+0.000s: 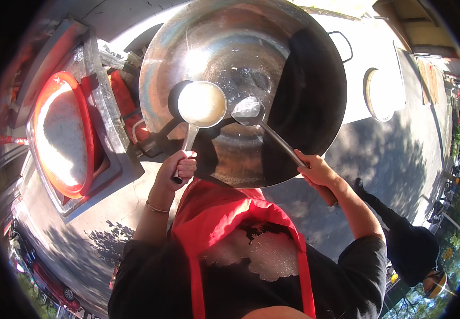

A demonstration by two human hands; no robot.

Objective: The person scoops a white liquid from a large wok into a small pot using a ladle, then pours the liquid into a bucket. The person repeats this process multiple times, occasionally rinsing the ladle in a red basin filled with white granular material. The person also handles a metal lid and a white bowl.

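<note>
A large metal wok fills the space before me, half lit by sun and half in shadow. Its inner surface has a wet shine with a few small spots of liquid. My left hand is closed around the handle of a metal ladle, whose bowl hangs over the wok. The bowl looks pale and glares in the sun, so its contents are hard to tell. In my right hand is the long handle of a wok spatula, its blade low over or against the wok's middle.
At left, a red-rimmed basin sits in a metal stand. A sunlit white table holds a round container behind the wok at right. A person in dark clothes stands to the right. A red car is parked at lower left.
</note>
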